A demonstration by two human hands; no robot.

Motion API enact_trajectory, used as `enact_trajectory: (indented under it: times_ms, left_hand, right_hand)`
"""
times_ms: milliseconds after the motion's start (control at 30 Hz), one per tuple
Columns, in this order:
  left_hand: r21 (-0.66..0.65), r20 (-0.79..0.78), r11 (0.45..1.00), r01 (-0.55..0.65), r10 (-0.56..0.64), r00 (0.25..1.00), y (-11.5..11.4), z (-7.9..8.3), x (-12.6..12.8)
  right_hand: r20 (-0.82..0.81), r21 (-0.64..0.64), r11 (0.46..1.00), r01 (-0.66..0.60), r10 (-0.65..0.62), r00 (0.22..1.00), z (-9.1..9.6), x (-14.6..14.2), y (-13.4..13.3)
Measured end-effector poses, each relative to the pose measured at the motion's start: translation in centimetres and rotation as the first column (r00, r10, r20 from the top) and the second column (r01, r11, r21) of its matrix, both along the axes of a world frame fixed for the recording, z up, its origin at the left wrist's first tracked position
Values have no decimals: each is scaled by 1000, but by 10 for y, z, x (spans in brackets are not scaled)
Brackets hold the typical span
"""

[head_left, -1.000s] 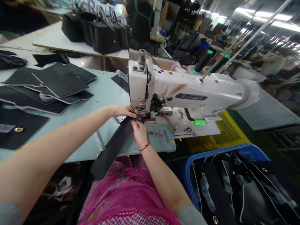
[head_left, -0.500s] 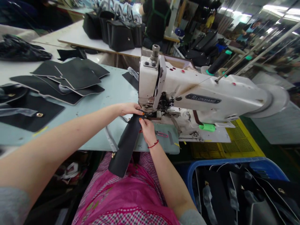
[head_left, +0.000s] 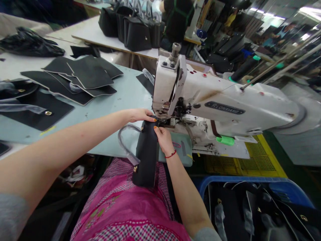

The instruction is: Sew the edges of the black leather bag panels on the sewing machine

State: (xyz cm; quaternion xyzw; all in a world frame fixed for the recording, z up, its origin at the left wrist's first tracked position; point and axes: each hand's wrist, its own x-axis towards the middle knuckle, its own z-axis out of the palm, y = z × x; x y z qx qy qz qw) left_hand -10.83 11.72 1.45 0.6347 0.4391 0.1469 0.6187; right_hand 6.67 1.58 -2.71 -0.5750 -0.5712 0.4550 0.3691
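A black leather bag piece (head_left: 146, 154) hangs from the needle area of a white sewing machine (head_left: 220, 107) down over my lap. My left hand (head_left: 140, 115) presses on the piece's top edge just left of the presser foot, fingers closed on it. From the near side, my right hand (head_left: 164, 139) pinches the same top edge; a red string circles its wrist. A clear plastic-wrapped handle (head_left: 124, 140) loops out from the piece's left side.
Several flat black panels (head_left: 82, 78) lie on the pale blue table (head_left: 112, 100) to the left. Finished black bags (head_left: 136, 28) stand on a far table near another person. A blue crate (head_left: 253, 204) of black parts sits at lower right.
The black piece has swung from a left-leaning slant to hanging nearly straight down. Both hands stayed at the needle. My view shifted, so the machine sits further right.
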Motion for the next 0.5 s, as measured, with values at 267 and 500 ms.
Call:
enact_trajectory:
  times_ms: [267,500]
  left_hand:
    - [328,3,880,-344,363,932,12,-44,-51]
    - [241,133,895,-376,353,926,-73,-103,-62]
  right_hand:
    - [46,71,997,-20,17,999,8,6,-11]
    - [14,-61,994,-90,91,996,4,16,-46]
